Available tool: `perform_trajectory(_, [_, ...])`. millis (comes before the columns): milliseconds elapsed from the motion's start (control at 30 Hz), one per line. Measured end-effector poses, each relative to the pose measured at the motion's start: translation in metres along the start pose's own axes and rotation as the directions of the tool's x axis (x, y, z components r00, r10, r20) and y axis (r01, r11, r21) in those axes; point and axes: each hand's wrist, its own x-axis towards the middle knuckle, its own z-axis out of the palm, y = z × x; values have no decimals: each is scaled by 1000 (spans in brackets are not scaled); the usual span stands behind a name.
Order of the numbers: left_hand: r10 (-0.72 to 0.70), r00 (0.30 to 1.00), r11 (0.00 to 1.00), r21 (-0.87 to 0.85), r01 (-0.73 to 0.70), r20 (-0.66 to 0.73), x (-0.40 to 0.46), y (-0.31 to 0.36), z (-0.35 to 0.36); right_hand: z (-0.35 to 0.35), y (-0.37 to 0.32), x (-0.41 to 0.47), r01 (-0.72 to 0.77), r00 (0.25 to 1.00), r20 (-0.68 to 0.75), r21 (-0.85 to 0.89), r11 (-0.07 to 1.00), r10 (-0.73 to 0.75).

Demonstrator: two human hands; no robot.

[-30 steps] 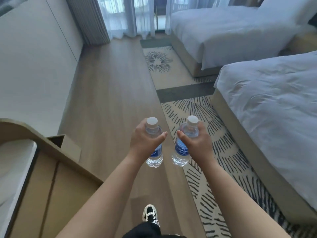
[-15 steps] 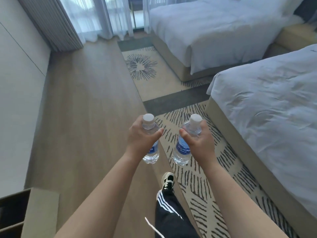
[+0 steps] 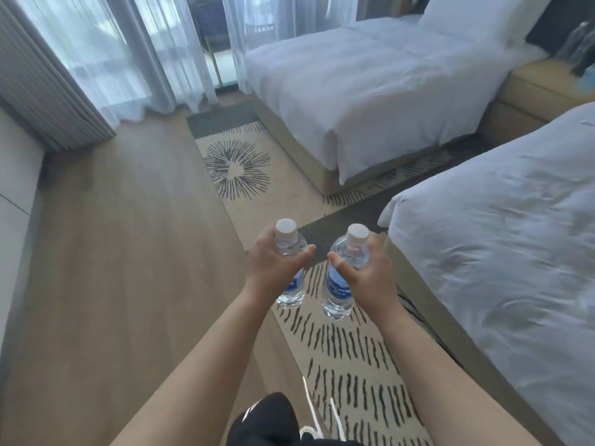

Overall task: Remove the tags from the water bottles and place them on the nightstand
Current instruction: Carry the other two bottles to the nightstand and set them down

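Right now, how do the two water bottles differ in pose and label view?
The left bottle stands nearly upright; the right bottle leans, cap to the right. The left hand hides most of the left label; the right label shows more. Both are clear, white-capped and blue-labelled.

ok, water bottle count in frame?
2 clearly: one water bottle held in the left hand, another in the right hand. Blurred shapes on the nightstand might be more; can't tell.

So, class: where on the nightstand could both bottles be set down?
The nightstand top has bare room on its near-left part, beside the far bed. Its right end is crowded by dark, blurred items. Both bottles are in hand.
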Motion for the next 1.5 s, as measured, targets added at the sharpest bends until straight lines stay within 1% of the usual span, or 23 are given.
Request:
perform_trajectory(133, [9, 1000, 1000, -12, -9, 23, 86, -2, 31, -5, 17, 80, -27, 999, -37, 8, 1000, 27])
perform_trajectory(300, [19, 995, 999, -33, -16, 99, 200, -16, 82, -3, 51, 192, -51, 991, -122, -24, 998, 47])
perform_trajectory(367, [42, 991, 999, -25, -40, 123, 254, -21, 104, -1, 66, 244, -67, 987, -150, -39, 997, 60])
perform_trajectory(433, [57, 982, 998, -33, -52, 178, 314, -23, 129, 1, 80, 301, -98, 981, -175, -48, 994, 88])
perform_trajectory(567, [74, 970, 997, -27, -69, 233, 429, -13, 179, -5, 97, 410, -161, 962, -234, -61, 985, 142])
perform_trajectory(667, [65, 962, 998, -17, -62, 266, 501, -2, 217, -20, 107, 477, -187, 941, -291, -15, 982, 175])
perform_trajectory(833, [62, 935, 998, -24, -57, 348, 596, 14, 293, -61, 136, 571, -233, 893, -395, 7, 972, 217])
perform_trajectory(1033, [85, 895, 996, -54, -68, 438, 698, 28, 415, -127, 206, 701, -253, 832, -516, -27, 967, 204])
perform_trajectory(1167, [113, 847, 993, -28, -116, 520, 762, 55, 501, -177, 239, 787, -273, 820, -532, -42, 961, 210])
perform_trajectory(1233, [112, 829, 993, -30, -114, 548, 790, 71, 540, -203, 249, 822, -270, 809, -553, -50, 962, 198])
perform_trajectory(1333, [124, 802, 991, -39, -125, 584, 828, 90, 591, -240, 265, 868, -273, 783, -588, -35, 961, 201])
perform_trajectory(1500, [167, 757, 982, -41, -182, 632, 889, 113, 669, -289, 294, 931, -327, 750, -620, -44, 944, 231])
